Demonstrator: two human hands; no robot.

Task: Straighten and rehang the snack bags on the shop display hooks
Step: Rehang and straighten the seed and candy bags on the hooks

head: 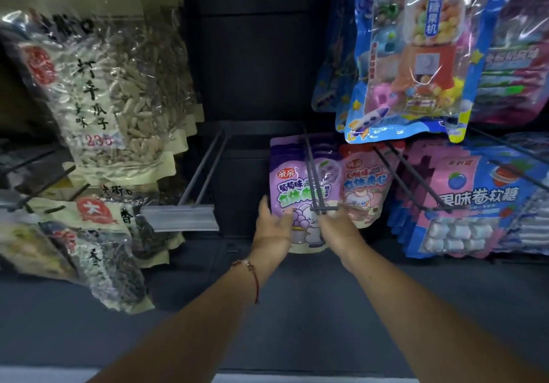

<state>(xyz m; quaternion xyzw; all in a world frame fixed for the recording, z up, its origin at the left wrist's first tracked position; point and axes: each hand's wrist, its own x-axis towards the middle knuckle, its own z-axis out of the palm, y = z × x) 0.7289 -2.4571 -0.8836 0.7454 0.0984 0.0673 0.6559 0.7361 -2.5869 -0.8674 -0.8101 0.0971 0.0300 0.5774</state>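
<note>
Purple bag (292,192) between both hands (306,225)

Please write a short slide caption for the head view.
Both hands reach the purple grape snack bag hanging on a display hook.

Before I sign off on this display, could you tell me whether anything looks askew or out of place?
One hook left of the purple grape bags hangs bare, its price strip tilted. The seed bags at far left hang crooked. Both hands, left hand and right hand, are on the purple bags.

A shop: packaged snack bags (300,186) hang on wire display hooks (315,174) against dark panels.
</note>
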